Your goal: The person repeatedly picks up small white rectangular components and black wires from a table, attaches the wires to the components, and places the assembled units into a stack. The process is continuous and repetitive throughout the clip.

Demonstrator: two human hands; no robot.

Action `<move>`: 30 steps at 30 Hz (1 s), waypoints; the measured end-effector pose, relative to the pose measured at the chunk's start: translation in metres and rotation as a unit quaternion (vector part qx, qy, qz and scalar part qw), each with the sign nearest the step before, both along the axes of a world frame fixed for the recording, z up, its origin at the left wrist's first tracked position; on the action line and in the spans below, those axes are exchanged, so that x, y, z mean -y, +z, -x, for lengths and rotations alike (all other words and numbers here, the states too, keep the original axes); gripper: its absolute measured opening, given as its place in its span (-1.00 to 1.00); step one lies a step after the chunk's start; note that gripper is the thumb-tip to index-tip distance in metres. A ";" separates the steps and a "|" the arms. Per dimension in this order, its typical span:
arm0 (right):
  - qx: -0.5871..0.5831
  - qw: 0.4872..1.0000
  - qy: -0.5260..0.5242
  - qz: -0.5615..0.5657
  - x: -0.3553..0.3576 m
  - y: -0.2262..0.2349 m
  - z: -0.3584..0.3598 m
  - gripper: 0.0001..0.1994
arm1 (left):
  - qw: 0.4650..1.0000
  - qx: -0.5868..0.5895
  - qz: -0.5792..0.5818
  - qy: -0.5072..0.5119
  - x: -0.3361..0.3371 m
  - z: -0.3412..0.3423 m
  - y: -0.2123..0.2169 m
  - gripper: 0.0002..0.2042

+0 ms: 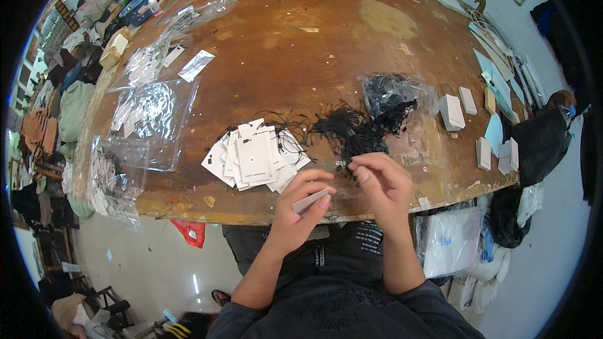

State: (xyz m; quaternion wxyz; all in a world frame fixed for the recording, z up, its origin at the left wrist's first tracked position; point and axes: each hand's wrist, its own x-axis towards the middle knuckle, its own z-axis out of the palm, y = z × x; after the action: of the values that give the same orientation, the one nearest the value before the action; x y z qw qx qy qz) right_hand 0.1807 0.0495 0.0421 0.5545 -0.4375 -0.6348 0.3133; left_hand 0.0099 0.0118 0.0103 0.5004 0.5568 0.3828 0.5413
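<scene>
My left hand (295,216) is closed round a hang tag (309,203), a pale card seen nearly edge-on, at the table's near edge. A little to the right, the thumb and fingers of my right hand (387,189) are pinched together. Whatever may be between them is too small to make out. Just beyond the right hand lies a tangled heap of black tag strings (352,129). To the left of it is a loose pile of white hang tags (252,157), several with black strings attached.
Behind the strings lies a clear plastic bag (402,91) with black contents. Stacks of white cards (451,113) stand at the right. Clear plastic bags (154,119) cover part of the left side of the brown wooden table (282,44). Wrapped white packets (449,238) are below the right edge.
</scene>
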 end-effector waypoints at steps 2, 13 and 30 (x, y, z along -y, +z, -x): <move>0.056 0.992 -0.112 -0.004 -0.001 0.002 -0.002 -0.95 | 0.998 0.049 0.025 0.000 -0.001 0.004 0.001 -0.86; -0.058 0.995 0.029 0.079 0.011 -0.011 0.020 -0.83 | 0.997 0.059 0.033 -0.031 0.001 -0.002 -0.004 -0.84; -0.216 0.951 0.120 0.188 0.014 -0.023 0.033 -0.82 | 0.968 0.184 0.142 -0.091 0.000 -0.001 -0.009 -0.80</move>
State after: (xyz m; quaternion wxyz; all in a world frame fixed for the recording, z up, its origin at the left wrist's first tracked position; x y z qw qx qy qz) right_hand 0.1480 0.0355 0.0195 0.5445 -0.3763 -0.4776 0.5778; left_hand 0.0107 0.0115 0.0016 0.6833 0.4032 0.3046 0.5270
